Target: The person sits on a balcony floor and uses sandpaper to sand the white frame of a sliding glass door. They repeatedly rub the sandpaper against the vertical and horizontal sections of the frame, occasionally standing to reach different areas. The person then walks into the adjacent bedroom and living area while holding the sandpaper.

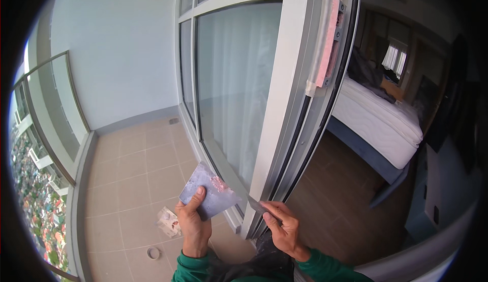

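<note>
— What's that grey plate (209,193) the person is holding?

— A flat board, used as a filler palette by the look of it, with a dab of pink filler (219,183) near its upper right edge. The left hand (193,223) has it closed in a pinch, thumb on top, low down and just beside the sliding door frame (277,109).

— And the other hand?

— The right hand (282,226) is closed round a small putty knife (255,204), its blade pointing toward the plate and nearly meeting its edge, right at the foot of the frame.

— Is that the same pink stuff higher up?

— Looks so. There's a pink patch (329,43) on the door edge, with masking tape (321,38) running alongside it.

— How would you do this bit well?

— I'd say keep the plate level so the filler doesn't slide, take a thin load on the blade's edge only, and wipe the blade flat against the plate.

— What's on the floor?

— On the balcony tiles (137,170), a crumpled white packet (168,222) and a tape roll (153,253), near the left hand. Through the doorway there's a bed (378,124).
</note>
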Motion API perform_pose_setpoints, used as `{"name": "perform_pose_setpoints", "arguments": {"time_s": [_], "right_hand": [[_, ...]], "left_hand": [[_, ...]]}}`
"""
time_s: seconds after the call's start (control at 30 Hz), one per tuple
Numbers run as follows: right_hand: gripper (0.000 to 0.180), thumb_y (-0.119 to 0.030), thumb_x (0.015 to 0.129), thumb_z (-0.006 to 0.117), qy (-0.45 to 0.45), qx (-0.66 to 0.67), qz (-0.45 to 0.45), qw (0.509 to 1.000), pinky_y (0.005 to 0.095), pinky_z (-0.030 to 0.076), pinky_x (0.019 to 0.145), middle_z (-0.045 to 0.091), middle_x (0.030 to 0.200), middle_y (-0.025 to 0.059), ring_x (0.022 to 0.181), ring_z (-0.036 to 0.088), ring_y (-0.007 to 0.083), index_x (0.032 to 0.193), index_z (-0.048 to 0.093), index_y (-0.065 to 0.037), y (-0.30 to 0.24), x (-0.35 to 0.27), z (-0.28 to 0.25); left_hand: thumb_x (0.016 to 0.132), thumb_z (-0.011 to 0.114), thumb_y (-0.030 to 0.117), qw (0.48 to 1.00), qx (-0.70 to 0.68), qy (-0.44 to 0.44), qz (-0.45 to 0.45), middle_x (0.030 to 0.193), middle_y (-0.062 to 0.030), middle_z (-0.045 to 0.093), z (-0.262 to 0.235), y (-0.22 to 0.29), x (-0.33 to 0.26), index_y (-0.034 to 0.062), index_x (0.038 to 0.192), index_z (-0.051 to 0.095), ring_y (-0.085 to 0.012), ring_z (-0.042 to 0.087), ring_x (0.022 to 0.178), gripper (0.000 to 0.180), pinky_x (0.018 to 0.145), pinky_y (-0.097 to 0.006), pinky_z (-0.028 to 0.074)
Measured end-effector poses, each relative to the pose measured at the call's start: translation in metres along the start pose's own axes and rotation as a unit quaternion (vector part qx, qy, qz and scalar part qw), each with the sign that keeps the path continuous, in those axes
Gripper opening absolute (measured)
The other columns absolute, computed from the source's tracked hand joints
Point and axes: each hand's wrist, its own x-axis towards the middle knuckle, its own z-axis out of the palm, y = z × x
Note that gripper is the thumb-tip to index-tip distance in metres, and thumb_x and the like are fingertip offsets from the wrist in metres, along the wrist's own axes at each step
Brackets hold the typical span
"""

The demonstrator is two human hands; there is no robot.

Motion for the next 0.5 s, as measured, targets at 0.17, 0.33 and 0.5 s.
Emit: {"name": "perform_pose_setpoints", "arguments": {"time_s": [0.17, 0.33, 0.5], "right_hand": [[0.03, -0.008, 0.095, 0.061, 0.104, 0.388, 0.216, 0.89, 0.0285, 0.049, 0.087, 0.069, 0.109, 0.0083, 0.097, 0.063, 0.0131, 0.122, 0.063, 0.005, -0.023, 0.012, 0.012], [0.026, -0.01, 0.094, 0.064, 0.137, 0.254, 0.163, 0.944, 0.0243, 0.05, 0.08, 0.07, 0.1, 0.0039, 0.089, 0.062, 0.0083, 0.116, 0.066, 0.004, -0.009, 0.015, 0.025], [0.024, -0.01, 0.093, 0.065, 0.126, 0.186, 0.143, 0.964, 0.0238, 0.05, 0.074, 0.07, 0.092, 0.0023, 0.083, 0.061, 0.007, 0.112, 0.068, 0.004, -0.004, 0.022, 0.011]], "left_hand": [[0.084, 0.073, 0.001, 0.997, -0.066, 0.016, 0.046, 0.102, -0.0126, 0.069, 0.01, -0.016, -0.008, -0.0075, 0.11, 0.064, -0.0233, 0.066, 0.091, 0.029, 0.092, -0.038, 0.051], [0.082, 0.072, -0.005, 0.997, 0.02, -0.042, 0.059, 0.09, -0.0072, 0.071, 0.013, -0.032, -0.033, -0.0057, 0.092, 0.072, -0.015, 0.064, 0.082, 0.01, 0.079, -0.028, 0.049], [0.081, 0.074, -0.005, 0.975, 0.184, -0.078, 0.099, 0.083, -0.005, 0.069, 0.007, -0.039, -0.041, -0.006, 0.094, 0.073, -0.0107, 0.058, 0.071, 0.013, 0.067, -0.026, 0.047]]}}
